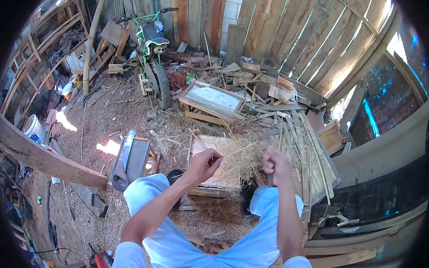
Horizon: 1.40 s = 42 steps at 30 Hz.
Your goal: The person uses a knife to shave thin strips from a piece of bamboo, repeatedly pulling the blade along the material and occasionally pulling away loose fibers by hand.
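Observation:
My left hand (205, 165) is closed in a pinch over the wooden box frame (212, 181) between my feet. A thin straw-coloured strip (242, 148) runs from its fingertips up to the right. My right hand (276, 165), smeared by motion, is wrapped round a tool whose kind I cannot tell; a dark end shows below the fist. Between the hands, a loose heap of fine shavings (239, 163) covers the right side of the box frame.
Long wooden slats (313, 158) lie stacked at the right. A hand saw (122, 166) rests on a small stool (139, 157) at the left. Ahead are a second wooden frame (212, 97), a scrap wood pile (273, 86) and a small motorbike (155, 61). A curved wooden beam (48, 156) crosses the left side.

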{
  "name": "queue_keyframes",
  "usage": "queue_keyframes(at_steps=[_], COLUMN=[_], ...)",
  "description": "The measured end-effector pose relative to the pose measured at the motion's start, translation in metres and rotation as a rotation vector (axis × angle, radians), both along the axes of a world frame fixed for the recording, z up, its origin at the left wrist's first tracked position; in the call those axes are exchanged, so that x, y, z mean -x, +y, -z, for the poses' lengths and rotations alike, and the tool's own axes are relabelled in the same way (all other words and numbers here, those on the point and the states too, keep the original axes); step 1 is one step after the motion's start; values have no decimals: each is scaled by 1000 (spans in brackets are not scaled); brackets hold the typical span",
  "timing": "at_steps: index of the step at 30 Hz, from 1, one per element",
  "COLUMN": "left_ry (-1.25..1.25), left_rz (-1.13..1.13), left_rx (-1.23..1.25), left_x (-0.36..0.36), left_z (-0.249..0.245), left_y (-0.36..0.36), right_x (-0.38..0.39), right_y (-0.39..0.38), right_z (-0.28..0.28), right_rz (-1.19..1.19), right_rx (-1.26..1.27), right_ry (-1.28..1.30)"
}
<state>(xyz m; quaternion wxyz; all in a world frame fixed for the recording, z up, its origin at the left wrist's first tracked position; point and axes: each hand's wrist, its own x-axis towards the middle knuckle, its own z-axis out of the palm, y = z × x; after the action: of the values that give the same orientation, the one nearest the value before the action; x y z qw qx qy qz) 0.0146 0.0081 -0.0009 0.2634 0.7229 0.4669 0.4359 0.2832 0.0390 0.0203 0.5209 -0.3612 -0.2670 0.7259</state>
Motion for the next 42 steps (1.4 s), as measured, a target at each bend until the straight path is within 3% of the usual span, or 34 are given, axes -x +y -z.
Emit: queue_keyframes(at_steps=[2,5,9,19,20,23,26,30,36,41,42], left_ry=[4,2,20,77,64,94,166,201,202,206,205], left_rz=[-6,46,52,9,-21,-60,-26,-16,2,35,31], left_rx=[0,53,118,-43,-69,-148,-131,-150,-158,-194,-198], left_x=[-3,-9,-8,0,0,-4,-11,-11,-8,-11,-10], left_z=[1,1,-2,-2,-2,1,1,1,-2,-1,-3], left_y=[1,-1,-1,-4,-3,1,-2,-3,-4,-3,-3], right_x=[26,60,59,-9,-7,19,61,68,22,15,11], right_y=[-15,-24,-17,11,9,-11,-26,-18,3,2,6], right_z=[-7,18,9,-1,0,4,10,12,4,4,6], right_rz=[-296,-439,-345,29,24,-309,-396,-411,-171,-175,-87], right_rx=[45,-29,27,-39,-45,32,44,74,37,40,44], right_ry=[-192,-224,-158,24,23,-133,-179,-109,26,29,34])
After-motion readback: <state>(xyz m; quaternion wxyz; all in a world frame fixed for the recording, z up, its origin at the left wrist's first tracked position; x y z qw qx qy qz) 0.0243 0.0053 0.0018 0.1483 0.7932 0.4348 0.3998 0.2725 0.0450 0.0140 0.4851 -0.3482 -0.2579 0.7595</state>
